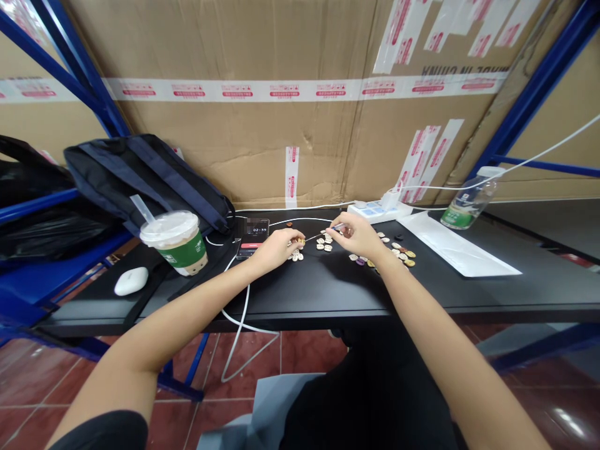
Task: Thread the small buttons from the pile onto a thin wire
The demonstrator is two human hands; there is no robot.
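My left hand [280, 248] is closed in a pinch on a small yellowish piece [301, 241]. Pinched in my right hand [355, 234] is a thin metal tool [315, 237], its tip reaching left to the yellowish piece. Pale button-like pieces [297, 255] lie just under my left fingers. Between the hands is another small group of pale pieces [324, 243]. A looser spread of pale, yellow, purple and reddish pieces [409, 254] lies beside and partly behind my right hand and wrist.
At the left stand a lidded drink cup [180, 244], a white case [131, 281], a backpack [154, 178] and a phone [254, 236]. A power strip [375, 211], a white packet [459, 244] and a bottle [471, 200] are behind and right. A white cable loops over the front edge.
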